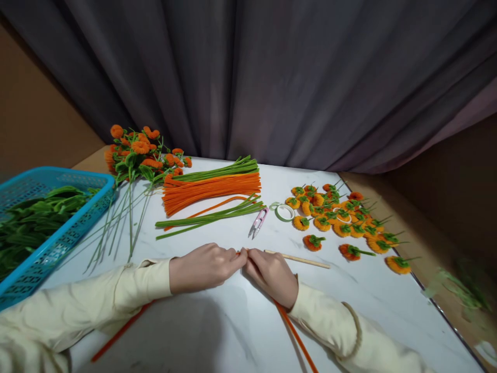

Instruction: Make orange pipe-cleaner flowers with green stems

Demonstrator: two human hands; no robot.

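Note:
My left hand and my right hand meet fingertip to fingertip over the table's front half, both closed in a pinch. Between them a bit of orange pipe cleaner shows; its lengths run out below my right hand and under my left forearm. Whether that is one stem or several, I cannot tell. A thin wooden stick lies just beyond my right hand. Past my fingertips rest pink thread snips and a roll of tape.
Bundled orange pipe cleaners and green pipe cleaners lie mid-table. Orange fuzzy flowers on stems are heaped at the back left. A blue basket of green leaves stands left. Several small pumpkin-like pieces spread at right.

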